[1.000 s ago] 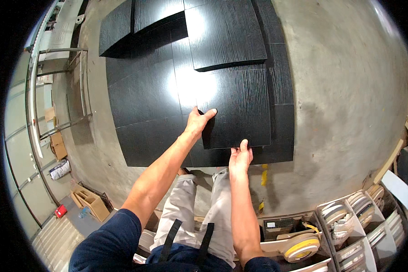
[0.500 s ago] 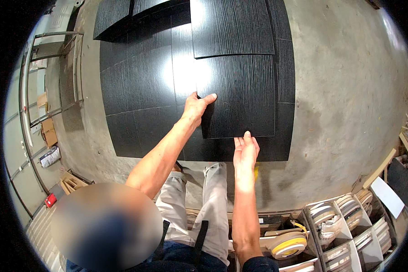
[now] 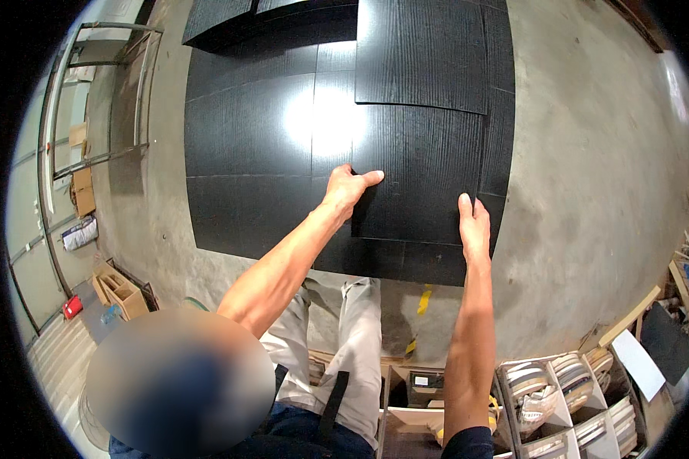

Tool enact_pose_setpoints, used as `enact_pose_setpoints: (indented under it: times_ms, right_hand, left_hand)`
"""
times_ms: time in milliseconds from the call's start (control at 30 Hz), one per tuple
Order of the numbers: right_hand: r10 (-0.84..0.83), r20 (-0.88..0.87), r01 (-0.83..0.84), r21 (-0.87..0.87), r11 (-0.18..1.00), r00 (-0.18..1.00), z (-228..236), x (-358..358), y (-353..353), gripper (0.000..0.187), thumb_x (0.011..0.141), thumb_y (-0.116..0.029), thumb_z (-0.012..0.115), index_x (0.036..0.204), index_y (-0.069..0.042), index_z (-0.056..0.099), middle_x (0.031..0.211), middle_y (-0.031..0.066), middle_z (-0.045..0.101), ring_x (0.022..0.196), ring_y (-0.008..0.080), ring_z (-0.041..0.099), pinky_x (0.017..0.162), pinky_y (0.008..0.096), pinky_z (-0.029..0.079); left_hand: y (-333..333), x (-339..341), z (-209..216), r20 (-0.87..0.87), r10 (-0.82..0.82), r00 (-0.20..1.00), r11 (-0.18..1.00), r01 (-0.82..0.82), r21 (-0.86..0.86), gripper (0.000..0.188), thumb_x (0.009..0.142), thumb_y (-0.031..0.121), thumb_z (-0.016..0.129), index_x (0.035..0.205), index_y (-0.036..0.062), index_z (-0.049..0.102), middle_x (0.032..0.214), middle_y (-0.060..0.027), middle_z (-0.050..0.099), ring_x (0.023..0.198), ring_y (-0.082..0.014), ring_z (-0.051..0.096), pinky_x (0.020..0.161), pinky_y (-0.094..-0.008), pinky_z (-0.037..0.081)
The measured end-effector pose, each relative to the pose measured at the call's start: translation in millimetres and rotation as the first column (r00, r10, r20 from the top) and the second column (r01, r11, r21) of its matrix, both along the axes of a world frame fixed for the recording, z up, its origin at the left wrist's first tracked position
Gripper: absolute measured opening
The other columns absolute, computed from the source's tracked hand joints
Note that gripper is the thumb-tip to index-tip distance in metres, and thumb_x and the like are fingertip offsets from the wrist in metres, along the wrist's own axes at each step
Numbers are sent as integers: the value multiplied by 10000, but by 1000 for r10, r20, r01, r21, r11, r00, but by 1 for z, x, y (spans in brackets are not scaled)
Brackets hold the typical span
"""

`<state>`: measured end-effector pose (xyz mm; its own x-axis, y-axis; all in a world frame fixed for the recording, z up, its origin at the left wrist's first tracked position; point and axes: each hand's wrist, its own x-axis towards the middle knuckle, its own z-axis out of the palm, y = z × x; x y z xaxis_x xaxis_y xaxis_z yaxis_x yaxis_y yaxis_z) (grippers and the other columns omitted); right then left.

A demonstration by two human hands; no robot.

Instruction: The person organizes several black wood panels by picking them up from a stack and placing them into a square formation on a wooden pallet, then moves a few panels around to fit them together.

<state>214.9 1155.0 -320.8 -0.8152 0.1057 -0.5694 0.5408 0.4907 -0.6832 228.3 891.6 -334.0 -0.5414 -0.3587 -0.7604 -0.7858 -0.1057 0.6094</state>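
Observation:
I look down at a black wood-grain panel (image 3: 421, 176) lying over a layer of larger black panels (image 3: 253, 153) on the concrete floor. My left hand (image 3: 348, 187) grips the panel's left edge, thumb on top. My right hand (image 3: 473, 222) grips the panel at its lower right corner, fingers flat along the edge. A second similar panel (image 3: 421, 53) overlaps just beyond the one I hold. My legs in light trousers (image 3: 344, 344) stand at the near edge of the black layer.
A metal rack (image 3: 107, 92) and cardboard boxes (image 3: 119, 291) stand at the left. Wooden compartments with rolls of edge tape (image 3: 559, 398) sit at the lower right. A yellow mark (image 3: 423, 300) is on the bare concrete floor (image 3: 589, 191), right of the panels.
My hands have moved apart: the right hand slid right to the panel's lower right corner, and the left stays on its left edge. The view has moved closer to the panels.

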Motion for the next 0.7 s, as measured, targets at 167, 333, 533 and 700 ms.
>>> enact_pose_setpoints:
  times_ms: [167, 333, 533, 700]
  right_hand:
    - [-118, 51, 119, -29, 992, 992, 4, 0, -4, 437, 918, -339, 515, 1176, 11, 559, 1075, 133, 628, 979, 209, 567, 886, 325, 406]
    - [-66, 119, 81, -124, 989, 991, -3, -2, 7, 464, 926, -347, 502, 1168, 47, 539, 1086, 120, 602, 1003, 194, 529, 914, 318, 381]
    - [-32, 82, 35, -37, 999, 996, -2, -5, 4, 468, 928, -343, 479, 1173, 54, 525, 1140, 162, 584, 1057, 242, 532, 928, 347, 377]
    - [-6, 173, 26, -114, 993, 985, 7, -29, 1, 756, 896, -436, 513, 1351, 119, 276, 1401, 222, 343, 1304, 297, 330, 1076, 349, 238]
  left_hand:
    - [2, -2, 5, 44, -36, 998, 999, 36, 14, 403, 715, 133, 757, 981, -105, 570, 903, -182, 641, 782, -245, 631, 712, -347, 516]
    - [6, -6, 6, 64, -45, 997, 998, 48, -40, 409, 718, 143, 758, 980, -112, 573, 906, -192, 644, 785, -245, 635, 720, -344, 519]
    - [4, -2, 5, 32, -74, 997, 996, 76, -56, 381, 729, 146, 749, 968, -99, 584, 897, -193, 646, 787, -239, 637, 712, -339, 522]
    - [6, 2, 0, -79, -70, 994, 996, 65, -64, 727, 730, 230, 746, 1247, -144, 398, 1135, -231, 563, 1018, -257, 568, 888, -339, 454]
